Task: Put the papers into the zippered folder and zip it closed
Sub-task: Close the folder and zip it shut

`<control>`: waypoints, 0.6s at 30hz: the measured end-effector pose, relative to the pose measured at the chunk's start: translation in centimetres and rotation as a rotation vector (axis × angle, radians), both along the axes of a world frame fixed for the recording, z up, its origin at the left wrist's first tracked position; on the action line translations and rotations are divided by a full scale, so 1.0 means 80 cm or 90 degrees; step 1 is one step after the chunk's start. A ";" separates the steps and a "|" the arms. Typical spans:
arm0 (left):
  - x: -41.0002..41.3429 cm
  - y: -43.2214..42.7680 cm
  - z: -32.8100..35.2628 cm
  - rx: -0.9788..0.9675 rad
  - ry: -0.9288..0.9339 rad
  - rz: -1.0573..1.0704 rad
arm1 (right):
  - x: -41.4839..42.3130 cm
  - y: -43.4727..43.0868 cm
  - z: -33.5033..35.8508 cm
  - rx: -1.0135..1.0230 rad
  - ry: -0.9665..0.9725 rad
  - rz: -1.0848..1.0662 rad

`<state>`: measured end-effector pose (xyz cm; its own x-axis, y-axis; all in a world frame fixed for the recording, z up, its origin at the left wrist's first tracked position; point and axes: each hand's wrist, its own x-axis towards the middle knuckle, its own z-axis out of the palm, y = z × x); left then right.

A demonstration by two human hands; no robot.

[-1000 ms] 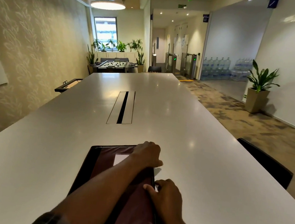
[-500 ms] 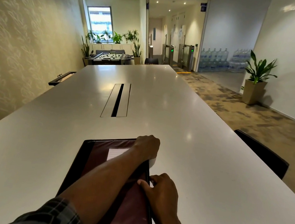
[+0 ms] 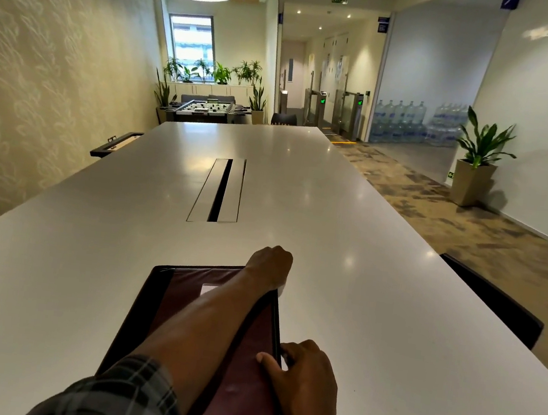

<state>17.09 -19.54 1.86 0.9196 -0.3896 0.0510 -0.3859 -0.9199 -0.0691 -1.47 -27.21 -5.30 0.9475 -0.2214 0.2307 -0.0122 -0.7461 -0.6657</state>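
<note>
The zippered folder [image 3: 180, 282] lies flat on the tabletop [image 3: 376, 289] straight in front of me, its long axis running away from my body, so the right-hand edge with the zip runs from near to far. My left hand [image 3: 270, 267] is crossed over the cover and sits at the far right corner, fingers curled. Whether it pinches the zip pull or just the corner I cannot tell, because the knuckles hide it. My right hand [image 3: 302, 374] is nearer me, about midway along that same right edge, thumb pressed on the maroon cover and fingers wrapped down over the edge, steadying it. The cover looks shut over the papers, which are hidden. I judge the zip has to travel along this edge line between my two hands.
</note>
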 end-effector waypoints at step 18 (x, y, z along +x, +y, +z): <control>0.050 0.048 0.008 -0.351 0.132 0.389 | -0.002 0.006 0.006 -0.050 0.056 0.037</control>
<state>21.08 -15.73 2.52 0.9722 0.2091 -0.1051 0.2339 -0.8527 0.4671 -1.65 -26.77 -4.81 0.9754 -0.1506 0.1612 -0.0233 -0.7968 -0.6038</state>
